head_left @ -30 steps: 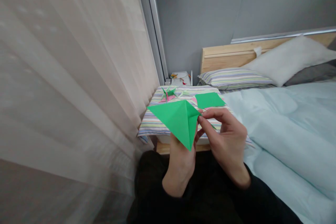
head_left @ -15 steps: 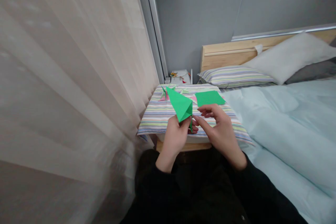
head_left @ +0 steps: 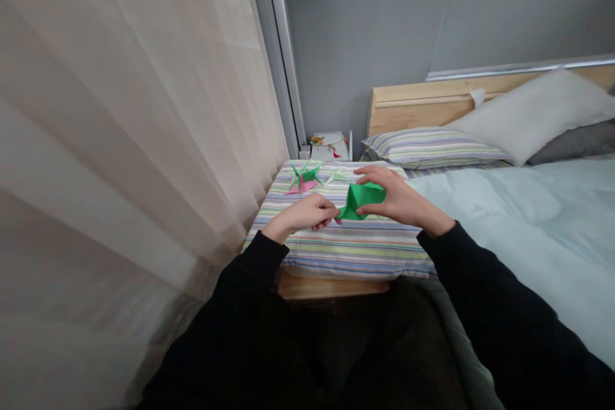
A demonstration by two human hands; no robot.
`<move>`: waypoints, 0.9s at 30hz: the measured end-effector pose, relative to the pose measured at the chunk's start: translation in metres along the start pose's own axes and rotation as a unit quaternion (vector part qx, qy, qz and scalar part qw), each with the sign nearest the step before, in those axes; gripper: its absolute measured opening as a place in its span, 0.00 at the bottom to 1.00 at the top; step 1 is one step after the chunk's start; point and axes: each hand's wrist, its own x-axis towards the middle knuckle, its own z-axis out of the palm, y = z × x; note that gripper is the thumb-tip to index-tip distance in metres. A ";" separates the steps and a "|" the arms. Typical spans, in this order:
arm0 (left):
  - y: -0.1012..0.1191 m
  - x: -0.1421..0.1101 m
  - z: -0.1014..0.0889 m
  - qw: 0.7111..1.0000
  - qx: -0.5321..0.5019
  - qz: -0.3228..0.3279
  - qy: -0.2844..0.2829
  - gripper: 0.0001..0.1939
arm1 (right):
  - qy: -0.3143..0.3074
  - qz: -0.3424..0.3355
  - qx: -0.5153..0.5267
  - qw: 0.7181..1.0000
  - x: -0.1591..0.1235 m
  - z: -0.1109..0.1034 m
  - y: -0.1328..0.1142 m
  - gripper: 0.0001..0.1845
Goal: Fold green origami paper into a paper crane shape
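Observation:
A folded green paper (head_left: 361,200) sits low over the striped cloth (head_left: 346,245) that covers a small table. My left hand (head_left: 307,213) is closed and pinches the paper's left tip. My right hand (head_left: 391,195) curls over the paper's right side, with fingers on top and thumb below. Both sleeves are black. Behind my hands lie finished paper figures: a green one on a pink one (head_left: 304,178) and a pale green one (head_left: 337,175).
A sheer curtain (head_left: 120,141) hangs along the left. A bed with a light blue cover (head_left: 528,230), a striped pillow (head_left: 432,144) and a white pillow (head_left: 533,112) fills the right. A small white box (head_left: 330,145) stands behind the table by the grey wall.
My hands have moved forward and down onto the striped cloth. The green paper has gone from held up and pointed to lying low and more compact. The flat green sheet no longer shows.

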 end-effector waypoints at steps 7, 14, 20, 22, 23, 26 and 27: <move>-0.048 0.070 -0.026 0.964 0.010 0.148 0.223 0.19 | 0.111 0.075 0.042 0.990 0.029 0.049 0.046 0.12; -0.083 0.090 -0.023 0.918 -0.095 0.193 0.332 0.19 | 0.151 0.124 0.160 0.968 0.024 0.078 0.070 0.17; -0.097 0.095 -0.019 0.919 -0.169 0.182 0.307 0.20 | 0.161 0.188 0.309 0.918 0.019 0.084 0.069 0.19; -0.097 0.095 -0.016 0.914 -0.218 0.186 0.286 0.19 | 0.157 0.218 0.343 0.900 0.019 0.085 0.069 0.20; -0.096 0.094 -0.015 0.914 -0.249 0.185 0.260 0.20 | 0.155 0.231 0.357 0.891 0.018 0.086 0.069 0.21; -0.089 0.090 -0.011 0.922 -0.304 0.177 0.158 0.32 | 0.163 0.257 0.368 0.879 0.019 0.088 0.071 0.23; -0.087 0.089 -0.010 0.927 -0.304 0.174 0.135 0.35 | 0.168 0.260 0.361 0.880 0.019 0.088 0.071 0.23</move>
